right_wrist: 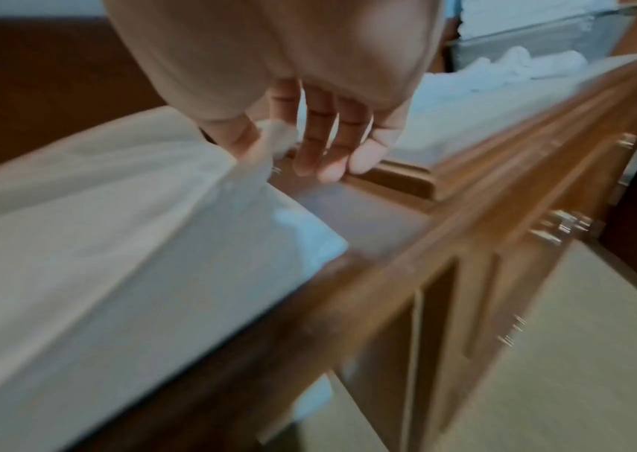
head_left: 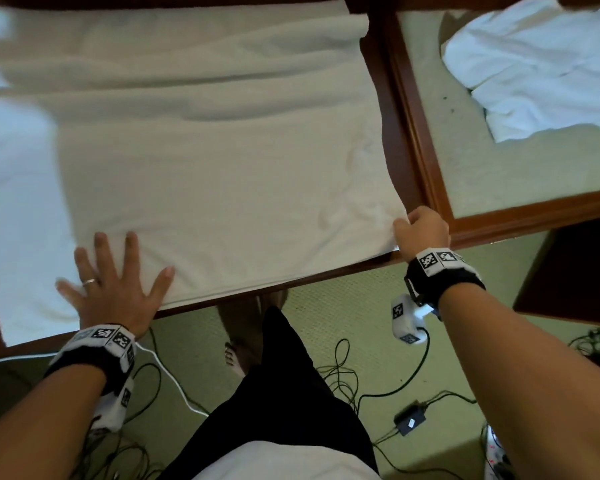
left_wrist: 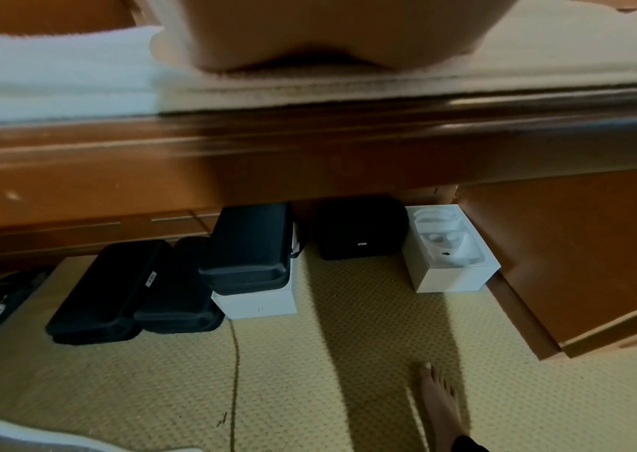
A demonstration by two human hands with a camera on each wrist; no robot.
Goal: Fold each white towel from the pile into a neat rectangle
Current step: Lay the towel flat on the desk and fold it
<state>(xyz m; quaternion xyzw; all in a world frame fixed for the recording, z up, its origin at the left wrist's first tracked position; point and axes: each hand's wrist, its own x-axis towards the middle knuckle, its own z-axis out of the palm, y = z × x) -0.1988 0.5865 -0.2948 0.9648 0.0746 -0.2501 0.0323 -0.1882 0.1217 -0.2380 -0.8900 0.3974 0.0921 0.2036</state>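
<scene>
We have a big white towel [head_left: 205, 140] spread on the brown table [head_left: 392, 109]. It fills the upper left and middle of the head view. Its near edge runs along the table's front edge, and its long way goes from left to right across the picture. Soft waves lie in the cloth near the top.

Our left hand [head_left: 113, 285] lies flat on the towel at the lower left, fingers spread and holding nothing. It just presses the cloth down. Our right hand [head_left: 423, 230] is at the towel's near right corner. In the right wrist view the thumb [right_wrist: 239, 134] and a finger pinch that corner, and the other fingers hang loose.

We think this towel is soft, floppy and light. It will bend and sag, so it will not keep its shape by itself. It could slide on the smooth table, so one flat hand helps. The corners and edges are the best places to grab.

More white towels [head_left: 541, 74] sit in a heap at the upper right, on the next table.
</scene>
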